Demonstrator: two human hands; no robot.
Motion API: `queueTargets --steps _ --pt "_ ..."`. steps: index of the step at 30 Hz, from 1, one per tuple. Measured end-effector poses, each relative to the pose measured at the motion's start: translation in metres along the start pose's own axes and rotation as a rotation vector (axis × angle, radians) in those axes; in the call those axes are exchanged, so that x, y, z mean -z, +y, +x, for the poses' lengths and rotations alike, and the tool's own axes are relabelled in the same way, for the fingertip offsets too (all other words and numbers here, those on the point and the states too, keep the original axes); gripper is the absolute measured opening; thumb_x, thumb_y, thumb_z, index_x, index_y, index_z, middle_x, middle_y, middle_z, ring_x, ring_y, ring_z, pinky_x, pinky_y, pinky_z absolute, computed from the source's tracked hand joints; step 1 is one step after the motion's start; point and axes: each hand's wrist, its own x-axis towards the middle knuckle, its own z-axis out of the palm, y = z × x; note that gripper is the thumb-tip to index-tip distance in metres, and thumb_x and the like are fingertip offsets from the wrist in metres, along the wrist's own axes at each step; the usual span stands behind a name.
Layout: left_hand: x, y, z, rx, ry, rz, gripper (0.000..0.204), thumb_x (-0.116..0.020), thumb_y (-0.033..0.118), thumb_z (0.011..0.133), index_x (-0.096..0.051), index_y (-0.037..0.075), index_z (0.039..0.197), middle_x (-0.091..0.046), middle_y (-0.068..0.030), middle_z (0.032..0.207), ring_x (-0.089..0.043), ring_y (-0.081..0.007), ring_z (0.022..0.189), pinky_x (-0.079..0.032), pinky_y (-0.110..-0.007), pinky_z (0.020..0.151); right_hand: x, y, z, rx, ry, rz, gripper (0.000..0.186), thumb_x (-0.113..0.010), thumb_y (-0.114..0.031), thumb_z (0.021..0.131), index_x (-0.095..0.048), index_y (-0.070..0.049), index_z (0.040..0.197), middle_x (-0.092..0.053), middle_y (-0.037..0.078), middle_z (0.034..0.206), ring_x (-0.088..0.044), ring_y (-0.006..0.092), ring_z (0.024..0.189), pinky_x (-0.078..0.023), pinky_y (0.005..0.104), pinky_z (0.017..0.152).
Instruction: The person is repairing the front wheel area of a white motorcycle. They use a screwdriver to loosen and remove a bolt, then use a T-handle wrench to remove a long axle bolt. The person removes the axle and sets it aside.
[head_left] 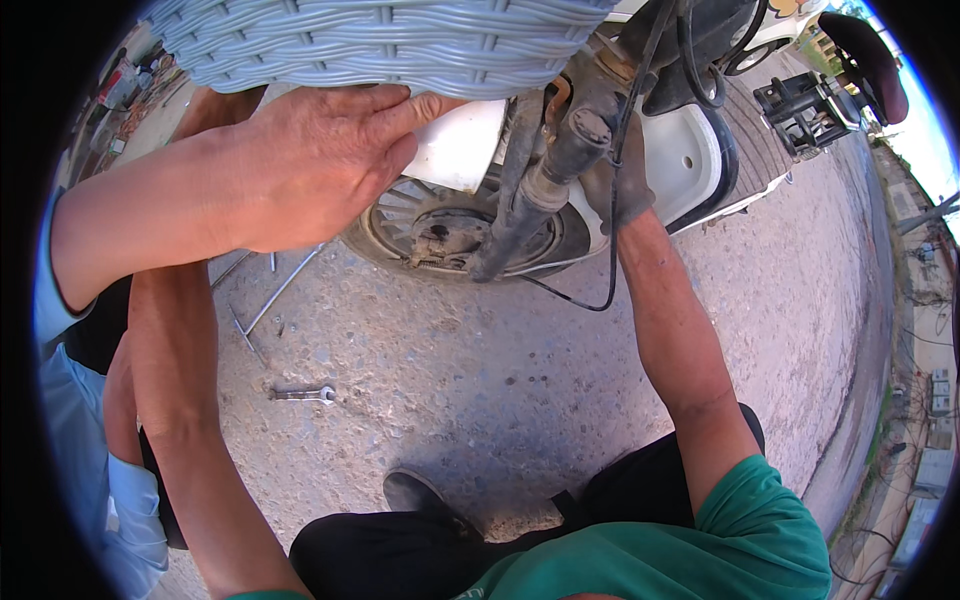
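My left forearm (180, 400) reaches up behind a co-worker's hand (310, 175); my left hand is mostly hidden under the pale blue wicker basket (390, 40). That co-worker's hand presses near a white panel (455, 150) below the basket. My right hand (625, 195), dark at the fingers, is beside the front fork tube (540, 190) of a two-wheeler; its fingers are hidden. A black cable (610, 290) loops down past it. The front wheel (410, 250) sits below.
A T-shaped tool (270, 300) and a wrench (310, 393) lie on the concrete (500, 370). A co-worker's blue sleeve (70, 420) is at the left. A white body panel (680, 165) and a dark footboard (750, 150) extend rightward. A wall with wires (935, 340) lines the right.
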Motion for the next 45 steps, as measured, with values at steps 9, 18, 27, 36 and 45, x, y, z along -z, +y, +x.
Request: queueTargets --steps 9,18,27,36,45 --pt "-0.001 0.009 0.009 0.104 0.02 0.025 0.058 -0.056 0.012 0.093 -0.043 -0.004 0.147 -0.047 -0.018 0.143 -0.061 -0.0279 0.111 -0.054 -0.037 0.096 -0.004 -0.007 -0.003 0.055 0.022 -0.262 0.017 -0.076 -0.007 0.079 -0.065 0.0 0.09 -0.07 0.009 0.082 -0.068 0.0177 0.077 -0.053 0.0313 0.069" --pt "0.011 -0.002 0.006 0.044 -0.392 -0.003 0.066 -0.059 0.015 0.09 -0.039 -0.001 0.151 -0.053 -0.0184 0.134 -0.065 -0.0274 0.1 -0.054 -0.039 0.092 -0.016 -0.01 -0.005 -0.069 0.053 0.223 0.021 -0.071 -0.003 0.089 -0.06 0.004 0.105 -0.067 0.004 0.091 -0.065 0.0122 0.081 -0.055 0.0297 0.072" --pt "-0.121 -0.092 -0.071 0.99 0.476 -1.135 0.032 -0.066 0.024 0.096 -0.067 0.005 0.122 -0.069 -0.0102 0.122 -0.066 -0.0239 0.106 -0.055 -0.037 0.097 -0.015 -0.015 -0.006 -0.004 -0.026 -0.131 0.011 -0.059 0.002 0.095 -0.058 0.005 0.106 -0.065 0.009 0.095 -0.066 0.0151 0.084 -0.056 0.0324 0.075" --pt "-0.154 -0.11 -0.086 0.932 0.572 -1.609 0.033 -0.064 0.023 0.099 -0.065 0.006 0.127 -0.067 -0.0084 0.128 -0.063 -0.0254 0.117 -0.049 -0.043 0.108 -0.011 -0.015 -0.004 -0.113 -0.024 0.22 0.014 -0.065 0.002 0.091 -0.06 0.004 0.103 -0.066 0.006 0.09 -0.065 0.0121 0.08 -0.055 0.0311 0.072" --pt "-0.152 -0.104 -0.087 0.307 0.777 -2.359 0.032 -0.062 0.021 0.099 -0.063 0.006 0.128 -0.067 -0.009 0.129 -0.061 -0.0242 0.119 -0.048 -0.042 0.109 0.001 0.001 0.001 0.03 -0.01 -0.102 0.017 -0.076 -0.004 0.078 -0.065 0.001 0.09 -0.07 0.01 0.08 -0.068 0.0181 0.074 -0.053 0.0314 0.066"
